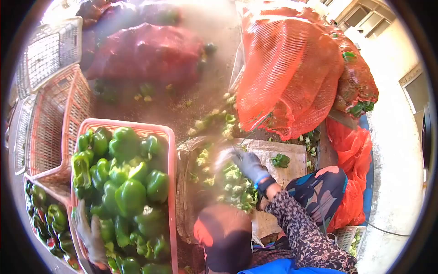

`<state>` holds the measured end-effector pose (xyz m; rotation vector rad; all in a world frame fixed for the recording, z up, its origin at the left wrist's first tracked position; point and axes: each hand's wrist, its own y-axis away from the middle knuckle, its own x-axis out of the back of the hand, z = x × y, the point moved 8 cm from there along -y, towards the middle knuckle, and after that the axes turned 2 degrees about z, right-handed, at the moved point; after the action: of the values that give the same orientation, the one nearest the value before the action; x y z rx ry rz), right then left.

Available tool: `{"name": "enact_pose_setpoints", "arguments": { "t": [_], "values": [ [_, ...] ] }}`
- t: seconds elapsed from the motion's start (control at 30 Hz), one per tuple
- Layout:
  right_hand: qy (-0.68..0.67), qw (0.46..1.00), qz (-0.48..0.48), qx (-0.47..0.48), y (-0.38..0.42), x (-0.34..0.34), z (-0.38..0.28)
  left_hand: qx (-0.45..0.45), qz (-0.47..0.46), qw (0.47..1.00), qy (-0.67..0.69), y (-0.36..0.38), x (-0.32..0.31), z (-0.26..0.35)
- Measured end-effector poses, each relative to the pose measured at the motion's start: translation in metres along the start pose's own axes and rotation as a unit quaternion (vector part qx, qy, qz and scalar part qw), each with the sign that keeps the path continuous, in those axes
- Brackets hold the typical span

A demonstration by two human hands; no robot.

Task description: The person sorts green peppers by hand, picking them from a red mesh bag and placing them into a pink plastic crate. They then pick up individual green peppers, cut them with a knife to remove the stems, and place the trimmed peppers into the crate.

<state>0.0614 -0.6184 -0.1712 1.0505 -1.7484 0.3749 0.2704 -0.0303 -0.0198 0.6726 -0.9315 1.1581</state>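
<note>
My left hand (91, 233), in a grey glove, lies over the left side of a pink crate (172, 182) full of green peppers (131, 197), its fingers apart and pointing up. My right hand (248, 165), gloved and with a dark band at the wrist, is above a pile of pale green pepper scraps (235, 185) on a flattened sack (292, 150). A blurred streak lies by its fingertips, and I cannot make out what it holds. One green pepper (280, 160) rests on the sack to its right.
Empty-looking crates (54, 123) are stacked at the left, above another crate of peppers (57, 219). Large red mesh sacks (292, 68) stand ahead on the right, beside a white wall (392, 150). A dark red sack (146, 55) lies at the back left. Red plastic (351, 169) is near my knee.
</note>
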Motion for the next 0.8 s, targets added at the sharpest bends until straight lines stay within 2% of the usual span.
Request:
{"name": "enact_pose_setpoints", "arguments": {
  "t": [0.03, 0.07, 0.13, 0.2, 0.23, 0.33, 0.37, 0.43, 0.47, 0.5, 0.57, 0.6, 0.63, 0.7, 0.73, 0.8],
  "values": [
    [0.013, 0.999, 0.028, -0.032, -0.028, -0.007, 0.007, -0.027, -0.010, 0.995, -0.093, 0.005, -0.009, 0.004],
    [0.028, 0.996, 0.057, -0.059, -0.060, -0.010, 0.013, -0.030, 0.009, 0.995, -0.096, 0.006, -0.014, -0.004],
    [-0.020, 0.992, 0.125, -0.014, -0.126, -0.020, 0.032, -0.020, 0.033, 0.997, -0.068, 0.000, -0.016, 0.000],
    [0.035, 0.988, 0.147, -0.004, -0.182, -0.034, 0.048, -0.009, 0.042, 0.994, -0.105, -0.006, -0.017, -0.001],
    [0.062, 0.994, 0.090, -0.008, -0.200, -0.035, 0.044, -0.015, 0.049, 0.989, -0.139, -0.007, -0.017, -0.003],
    [0.162, 0.981, -0.017, -0.105, -0.245, -0.062, 0.062, -0.043, 0.062, 0.981, -0.180, -0.012, -0.021, -0.010],
    [0.196, 0.976, 0.025, -0.086, -0.251, -0.066, 0.066, -0.050, 0.063, 0.979, -0.186, -0.012, -0.022, -0.013],
    [0.187, 0.973, 0.040, -0.130, -0.272, -0.071, 0.089, -0.064, 0.064, 0.975, -0.201, -0.012, -0.022, -0.018],
    [0.157, 0.975, 0.108, -0.112, -0.269, -0.063, 0.091, -0.069, 0.068, 0.974, -0.207, -0.011, -0.021, -0.022],
    [0.155, 0.975, 0.114, -0.112, -0.267, -0.065, 0.094, -0.075, 0.075, 0.972, -0.210, -0.010, -0.022, -0.028],
    [-0.097, 0.965, 0.193, -0.146, -0.250, -0.052, 0.108, -0.076, 0.099, 0.977, -0.174, -0.010, -0.031, -0.055],
    [-0.284, 0.935, 0.192, -0.093, -0.241, -0.066, 0.110, -0.070, 0.114, 0.980, -0.144, -0.009, -0.039, -0.077],
    [-0.310, 0.936, 0.165, -0.031, -0.214, -0.055, 0.071, -0.065, 0.128, 0.983, -0.117, -0.008, -0.043, -0.097],
    [-0.319, 0.940, 0.109, -0.046, -0.170, -0.039, 0.021, -0.054, 0.152, 0.985, -0.068, -0.003, -0.034, -0.118],
    [-0.323, 0.938, 0.112, -0.049, -0.158, -0.036, 0.024, -0.093, 0.148, 0.965, -0.194, -0.013, -0.024, -0.055],
    [-0.396, 0.897, 0.121, -0.155, -0.143, -0.047, 0.049, -0.086, 0.135, 0.973, -0.168, -0.012, -0.021, -0.043]
  ]
}}
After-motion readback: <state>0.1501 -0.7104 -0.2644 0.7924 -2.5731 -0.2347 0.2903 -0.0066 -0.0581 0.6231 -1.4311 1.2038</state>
